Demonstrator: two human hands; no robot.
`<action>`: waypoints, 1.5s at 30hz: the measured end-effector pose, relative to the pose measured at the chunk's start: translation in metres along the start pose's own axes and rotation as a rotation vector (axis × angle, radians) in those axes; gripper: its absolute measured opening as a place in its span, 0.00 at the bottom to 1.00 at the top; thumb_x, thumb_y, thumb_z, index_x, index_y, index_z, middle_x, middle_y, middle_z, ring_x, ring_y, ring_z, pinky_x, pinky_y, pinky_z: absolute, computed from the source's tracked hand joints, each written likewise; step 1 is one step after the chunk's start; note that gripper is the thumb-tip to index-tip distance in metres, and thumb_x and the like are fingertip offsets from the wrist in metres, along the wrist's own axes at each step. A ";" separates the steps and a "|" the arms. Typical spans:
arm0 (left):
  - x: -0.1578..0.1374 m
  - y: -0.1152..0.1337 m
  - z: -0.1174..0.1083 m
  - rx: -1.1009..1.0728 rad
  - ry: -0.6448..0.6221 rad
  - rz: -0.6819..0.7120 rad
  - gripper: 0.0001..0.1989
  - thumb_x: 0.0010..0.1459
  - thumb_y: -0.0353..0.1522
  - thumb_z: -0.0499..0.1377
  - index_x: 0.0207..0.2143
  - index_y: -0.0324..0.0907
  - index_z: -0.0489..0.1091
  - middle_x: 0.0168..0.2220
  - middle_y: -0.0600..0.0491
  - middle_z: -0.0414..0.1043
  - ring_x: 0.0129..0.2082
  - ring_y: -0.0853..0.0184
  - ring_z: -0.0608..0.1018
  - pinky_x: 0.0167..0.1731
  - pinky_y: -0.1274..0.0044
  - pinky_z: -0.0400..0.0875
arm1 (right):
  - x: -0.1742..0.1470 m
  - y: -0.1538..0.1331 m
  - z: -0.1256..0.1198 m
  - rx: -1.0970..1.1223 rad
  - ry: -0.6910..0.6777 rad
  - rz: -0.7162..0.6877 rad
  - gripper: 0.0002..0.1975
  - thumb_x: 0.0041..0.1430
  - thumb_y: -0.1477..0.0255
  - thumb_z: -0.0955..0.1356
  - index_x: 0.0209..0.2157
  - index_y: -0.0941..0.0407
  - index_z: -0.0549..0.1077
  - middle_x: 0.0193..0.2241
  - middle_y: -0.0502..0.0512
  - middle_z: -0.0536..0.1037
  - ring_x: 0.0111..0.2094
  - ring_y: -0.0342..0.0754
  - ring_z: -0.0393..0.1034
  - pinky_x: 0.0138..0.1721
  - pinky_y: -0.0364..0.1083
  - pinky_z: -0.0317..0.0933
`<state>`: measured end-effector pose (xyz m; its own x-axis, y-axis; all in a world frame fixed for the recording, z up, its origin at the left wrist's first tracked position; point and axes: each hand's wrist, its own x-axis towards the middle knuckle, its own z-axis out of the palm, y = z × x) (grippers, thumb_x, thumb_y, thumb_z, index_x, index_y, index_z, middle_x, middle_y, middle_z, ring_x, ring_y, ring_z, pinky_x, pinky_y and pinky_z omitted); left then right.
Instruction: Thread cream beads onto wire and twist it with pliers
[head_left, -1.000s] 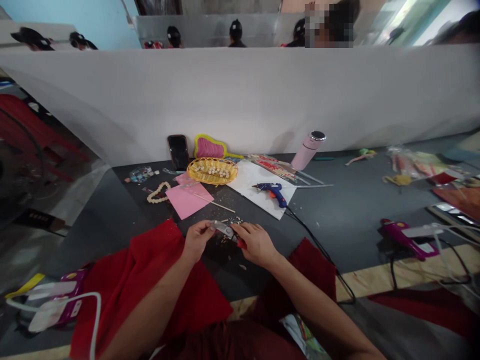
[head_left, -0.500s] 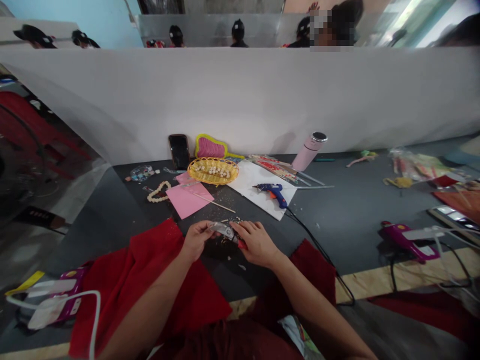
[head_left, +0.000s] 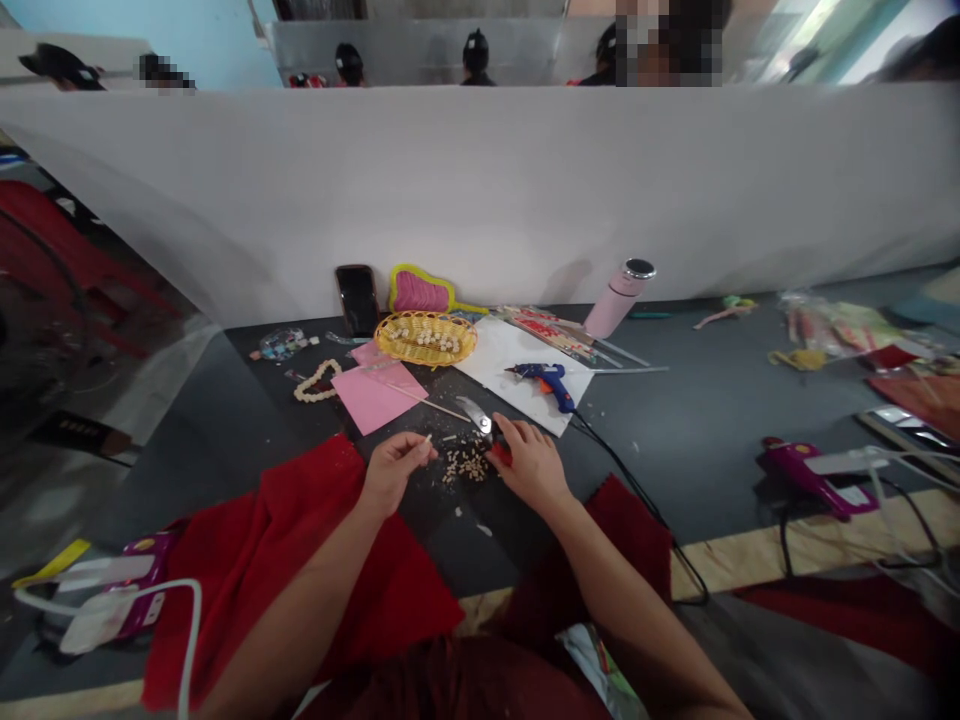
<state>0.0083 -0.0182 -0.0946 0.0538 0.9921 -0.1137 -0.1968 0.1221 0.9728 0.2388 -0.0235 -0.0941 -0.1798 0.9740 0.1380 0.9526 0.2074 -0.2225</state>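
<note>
1. While the left hand (head_left: 391, 476) is pinching a small pale piece (head_left: 428, 440) between thumb and forefinger, the other fingers are curling in; gripping only the very end seems wise, leaving the rest free for the blades.
2. The right hand (head_left: 531, 466) is wrapping around the red-handled cutting tool (head_left: 478, 416), whose silver end is pointing away from the body and toward the left; whether its blades are parting is too small to tell.
3. The tool is hovering or resting just beyond the pile of cut bits (head_left: 466, 464), and the pale piece is sitting left of that pile, well apart from the metal; bringing the two together squarely would likely be giving a cleaner cut.
4. Since fingertips are working so near an edge, keeping them behind the cutting line looks essential.
5. The thin stick (head_left: 446, 408) is lying near the blades, so steering clear of it is probably helping.
</note>
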 end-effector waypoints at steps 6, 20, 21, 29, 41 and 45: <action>-0.001 -0.005 0.000 0.211 0.011 0.047 0.09 0.47 0.36 0.64 0.28 0.38 0.74 0.26 0.52 0.75 0.25 0.70 0.72 0.27 0.80 0.63 | 0.003 0.010 0.001 0.035 0.035 0.074 0.29 0.58 0.59 0.64 0.58 0.54 0.57 0.48 0.60 0.69 0.47 0.55 0.63 0.46 0.51 0.57; 0.001 -0.015 -0.003 0.624 0.021 0.213 0.08 0.52 0.36 0.60 0.30 0.41 0.73 0.28 0.54 0.74 0.29 0.69 0.73 0.30 0.79 0.66 | 0.005 0.016 0.002 -0.021 0.072 0.110 0.29 0.55 0.58 0.67 0.56 0.53 0.59 0.50 0.60 0.68 0.49 0.57 0.60 0.44 0.52 0.59; 0.001 -0.015 -0.003 0.649 0.009 0.236 0.07 0.53 0.36 0.59 0.30 0.41 0.73 0.29 0.54 0.75 0.29 0.68 0.74 0.31 0.79 0.66 | 0.005 0.016 0.003 -0.021 0.073 0.103 0.29 0.55 0.59 0.67 0.56 0.53 0.60 0.50 0.60 0.68 0.49 0.57 0.60 0.45 0.52 0.59; -0.005 -0.011 0.003 0.794 -0.077 0.522 0.04 0.56 0.31 0.57 0.32 0.43 0.72 0.32 0.52 0.75 0.34 0.67 0.75 0.37 0.74 0.69 | 0.003 0.007 -0.008 0.065 0.147 0.035 0.24 0.53 0.58 0.68 0.50 0.51 0.67 0.48 0.59 0.69 0.48 0.59 0.60 0.44 0.57 0.59; -0.004 -0.006 0.005 0.879 -0.097 0.762 0.06 0.54 0.26 0.57 0.34 0.43 0.71 0.34 0.51 0.76 0.37 0.65 0.74 0.39 0.70 0.69 | 0.001 -0.045 -0.005 0.703 0.119 -0.268 0.09 0.59 0.74 0.64 0.41 0.54 0.71 0.36 0.55 0.75 0.39 0.47 0.69 0.41 0.46 0.65; -0.003 -0.006 0.007 0.910 -0.095 0.763 0.03 0.54 0.28 0.59 0.32 0.43 0.72 0.33 0.51 0.76 0.36 0.65 0.74 0.39 0.70 0.69 | -0.002 -0.040 0.007 0.754 0.105 -0.233 0.07 0.60 0.74 0.63 0.39 0.54 0.72 0.34 0.54 0.75 0.37 0.46 0.70 0.39 0.46 0.65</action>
<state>0.0163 -0.0221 -0.0983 0.3038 0.7885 0.5347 0.5555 -0.6026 0.5730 0.1991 -0.0331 -0.0925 -0.2944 0.8920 0.3432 0.4635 0.4473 -0.7650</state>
